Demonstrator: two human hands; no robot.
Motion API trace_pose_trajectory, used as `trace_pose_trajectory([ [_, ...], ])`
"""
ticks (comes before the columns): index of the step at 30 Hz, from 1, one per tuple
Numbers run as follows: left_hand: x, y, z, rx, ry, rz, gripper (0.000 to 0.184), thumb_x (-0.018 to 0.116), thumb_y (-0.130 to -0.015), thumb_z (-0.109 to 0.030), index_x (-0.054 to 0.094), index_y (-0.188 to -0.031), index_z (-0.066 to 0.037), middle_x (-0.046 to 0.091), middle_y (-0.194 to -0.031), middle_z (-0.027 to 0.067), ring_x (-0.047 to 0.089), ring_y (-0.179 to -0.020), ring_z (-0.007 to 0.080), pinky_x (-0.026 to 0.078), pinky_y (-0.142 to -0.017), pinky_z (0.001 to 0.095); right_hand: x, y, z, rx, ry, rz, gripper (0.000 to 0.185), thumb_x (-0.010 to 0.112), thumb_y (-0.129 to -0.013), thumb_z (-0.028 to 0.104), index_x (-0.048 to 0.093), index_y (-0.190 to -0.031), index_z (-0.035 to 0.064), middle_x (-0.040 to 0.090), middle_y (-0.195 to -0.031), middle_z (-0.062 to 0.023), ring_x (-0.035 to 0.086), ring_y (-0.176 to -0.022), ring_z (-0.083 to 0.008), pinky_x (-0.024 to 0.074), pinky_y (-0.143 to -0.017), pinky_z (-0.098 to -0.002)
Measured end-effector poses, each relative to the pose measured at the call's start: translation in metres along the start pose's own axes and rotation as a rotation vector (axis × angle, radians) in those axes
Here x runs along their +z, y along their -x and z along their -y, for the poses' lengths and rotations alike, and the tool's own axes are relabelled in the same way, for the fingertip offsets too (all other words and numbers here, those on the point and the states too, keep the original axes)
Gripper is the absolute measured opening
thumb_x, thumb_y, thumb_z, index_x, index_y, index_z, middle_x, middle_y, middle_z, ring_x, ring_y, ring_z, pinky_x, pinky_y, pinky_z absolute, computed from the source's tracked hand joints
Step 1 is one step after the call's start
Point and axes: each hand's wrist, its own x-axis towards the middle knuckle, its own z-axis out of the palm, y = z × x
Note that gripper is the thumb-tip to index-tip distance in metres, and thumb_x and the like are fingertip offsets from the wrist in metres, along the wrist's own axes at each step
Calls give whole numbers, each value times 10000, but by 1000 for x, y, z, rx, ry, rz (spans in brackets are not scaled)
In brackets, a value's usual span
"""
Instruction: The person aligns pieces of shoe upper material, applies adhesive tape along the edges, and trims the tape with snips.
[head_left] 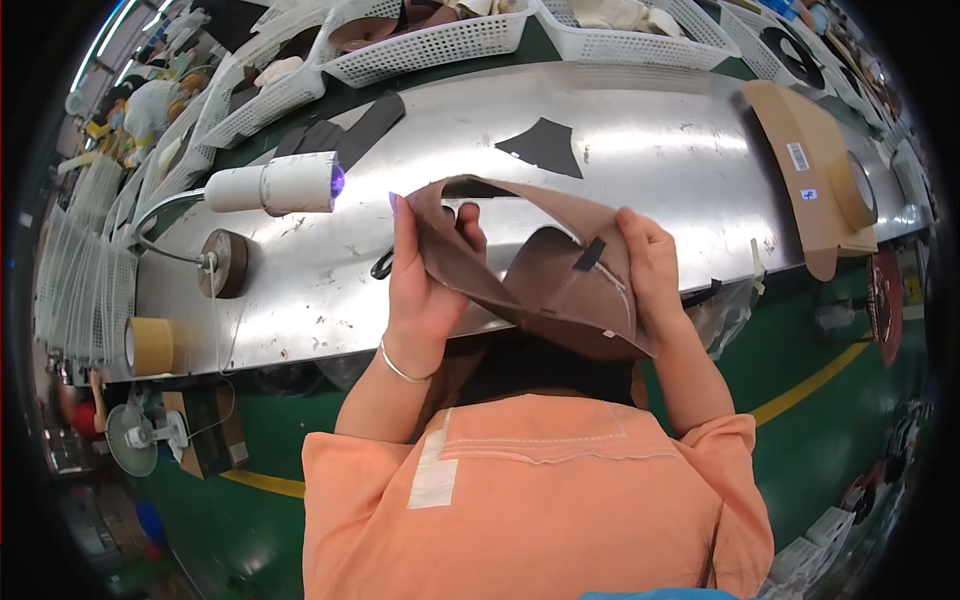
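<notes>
Between my two hands, above the table's near edge, is a brown sewn leather-like piece (460,262), spread into a loop. A small black tab (590,254) and a pale seam line show on its inner side. My left hand (425,285) grips its left side, with the thumb outside and fingers partly hidden behind the material. My right hand (650,262) pinches the upper right edge, its fingers curled. Partly hidden beside my left hand lies a small black-handled tool (381,264); its kind does not show. A black cut piece (545,147) lies flat beyond the loop.
A white lamp (270,186) with a violet glow stands at left on a round base (222,264). Tape (150,346) sits at the near left corner. White baskets (430,50) line the back. Cardboard (790,150) and another tape roll (855,190) are at right.
</notes>
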Motion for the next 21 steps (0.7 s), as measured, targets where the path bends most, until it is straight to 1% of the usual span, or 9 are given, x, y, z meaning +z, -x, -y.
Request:
trace_pose_trajectory([
  [3, 9, 0, 6, 13, -525, -11, 440, 553, -940, -339, 537, -1204, 13, 608, -1138, 122, 580, -1029, 208, 464, -903, 315, -21, -12, 0, -159, -9, -130, 372, 646, -901, 274, 524, -612, 76, 383, -609, 107, 302, -591, -13, 255, -513, -203],
  [6, 2, 4, 28, 110, -1043, -128, 397, 565, -941, -271, 534, -1208, 21, 608, -1143, 101, 574, -1021, 152, 447, -898, 280, -27, -12, 10, -153, -85, -186, 366, 649, -900, 270, 514, -609, 95, 380, -619, 107, 290, -591, -18, 251, -519, -204],
  [7, -2, 6, 26, 9, -1147, -146, 369, 576, -937, -243, 542, -1197, 17, 611, -1128, 74, 571, -997, 121, 441, -881, 260, -24, -11, 12, -163, -95, -187, 368, 649, -901, 270, 510, -607, 97, 376, -620, 108, 284, -593, -18, 246, -516, -207],
  [10, -8, 6, 30, 5, -959, -271, 350, 550, -951, -257, 552, -1176, 12, 619, -1103, 69, 585, -987, 131, 453, -880, 271, -30, -15, 4, -156, -141, -138, 330, 653, -898, 273, 564, -643, 83, 400, -635, 105, 311, -611, -14, 269, -531, -197],
  [11, -7, 5, 31, 96, -837, -171, 370, 520, -964, -289, 535, -1187, 5, 614, -1104, 82, 593, -1008, 163, 466, -893, 302, -29, -16, 0, -121, -192, -152, 325, 653, -898, 275, 573, -651, 79, 405, -638, 105, 318, -615, -13, 272, -533, -196],
  [14, -7, 2, 25, -149, -298, -125, 475, 456, -973, -386, 472, -1265, -12, 571, -1210, 156, 574, -1078, 259, 456, -952, 385, -18, -12, 0, -147, -81, -196, 361, 656, -894, 289, 552, -638, 56, 419, -639, 101, 328, -618, -10, 272, -514, -216],
  [16, -14, 0, 25, -179, -280, -119, 478, 452, -973, -390, 467, -1290, -33, 558, -1245, 147, 551, -1118, 257, 436, -976, 388, -20, -19, 9, -154, -53, -136, 356, 656, -892, 288, 575, -646, 44, 418, -620, 90, 334, -610, -18, 297, -516, -216],
  [19, -10, -3, 18, -125, -360, -132, 475, 440, -978, -375, 454, -1312, -38, 535, -1278, 147, 520, -1160, 263, 411, -1001, 390, -32, -42, 52, -300, 254, -76, 272, 669, -877, 290, 681, -816, 26, 556, -691, 52, 449, -658, -37, 392, -582, -211],
  [21, -12, -5, 15, -135, -513, -82, 453, 432, -985, -331, 444, -1316, -22, 523, -1283, 152, 502, -1177, 273, 396, -1014, 386, -30, -64, 69, -602, 180, -96, 265, 686, -856, 261, 689, -838, -3, 571, -644, 23, 463, -635, -51, 397, -559, -238],
])
